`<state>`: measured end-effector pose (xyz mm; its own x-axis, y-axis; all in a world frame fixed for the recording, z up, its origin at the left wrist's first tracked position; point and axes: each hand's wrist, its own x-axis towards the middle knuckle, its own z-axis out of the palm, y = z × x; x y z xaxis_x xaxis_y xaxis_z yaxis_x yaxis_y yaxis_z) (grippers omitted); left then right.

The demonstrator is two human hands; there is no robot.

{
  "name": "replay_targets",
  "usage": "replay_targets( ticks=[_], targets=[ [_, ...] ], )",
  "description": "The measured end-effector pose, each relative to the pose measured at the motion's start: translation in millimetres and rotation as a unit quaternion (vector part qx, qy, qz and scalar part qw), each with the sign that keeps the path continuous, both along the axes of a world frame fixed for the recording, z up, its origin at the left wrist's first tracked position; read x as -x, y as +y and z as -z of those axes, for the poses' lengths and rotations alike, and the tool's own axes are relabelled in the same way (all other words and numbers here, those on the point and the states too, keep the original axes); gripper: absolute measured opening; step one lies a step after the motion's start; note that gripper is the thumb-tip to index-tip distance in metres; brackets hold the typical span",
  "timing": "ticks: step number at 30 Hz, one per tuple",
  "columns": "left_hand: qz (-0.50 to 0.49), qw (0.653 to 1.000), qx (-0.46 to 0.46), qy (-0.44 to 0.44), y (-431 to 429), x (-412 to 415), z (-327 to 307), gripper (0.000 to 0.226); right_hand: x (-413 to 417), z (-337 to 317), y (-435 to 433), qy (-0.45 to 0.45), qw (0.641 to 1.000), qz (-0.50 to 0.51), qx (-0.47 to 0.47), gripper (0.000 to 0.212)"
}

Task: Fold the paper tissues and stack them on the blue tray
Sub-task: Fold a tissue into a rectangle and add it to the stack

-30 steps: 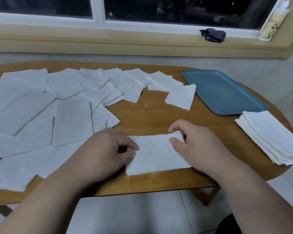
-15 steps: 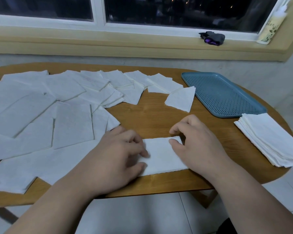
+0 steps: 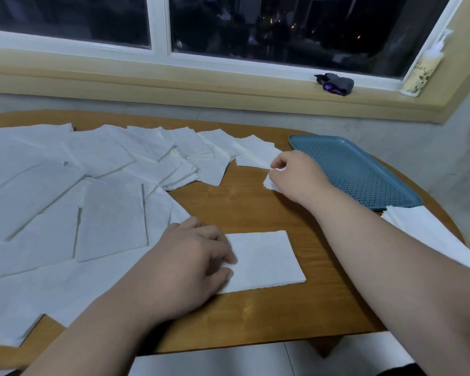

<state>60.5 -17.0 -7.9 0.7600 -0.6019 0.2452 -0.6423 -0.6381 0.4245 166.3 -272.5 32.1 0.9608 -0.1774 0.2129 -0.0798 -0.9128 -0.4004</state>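
My left hand [image 3: 190,256] lies on the near end of the desk [image 3: 242,207]. Its fingers [image 3: 220,251] are only loosely bent and press down on the 9 o'clock end of the folded tissue [image 3: 269,259] without gripping it. That tissue is a flat rectangle with its long axis running roughly 9 to 3 o'clock.

My right hand [image 3: 296,177] is out toward 1 o'clock, with its fingers curled in and, as far as I can make out, pinching the edge of a small folded tissue [image 3: 269,184], most of which my hand hides.

The blue tray [image 3: 364,172] sits just beside that hand at its 3 o'clock and has nothing on it yet. My right hand is plainly the nearer one. My left is well apart from the tray, with the whole tissue in between. I'd expect a short carry toward 3 o'clock to land the small piece there.

Loose tissues [image 3: 106,213] are spread from 9 to 12 o'clock, and a neat stack [image 3: 432,234] lies at 3 o'clock, touching the tray's near edge.
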Motion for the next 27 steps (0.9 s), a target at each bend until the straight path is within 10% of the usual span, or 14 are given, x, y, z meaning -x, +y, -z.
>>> replay_targets(
  ticks=[27],
  targets=[
    [-0.003,1.0,0.013,-0.004,-5.4,-11.5,4.3,0.023,-67.6,8.1,-25.6,0.037,0.997,0.005,0.061,0.024]
  ],
)
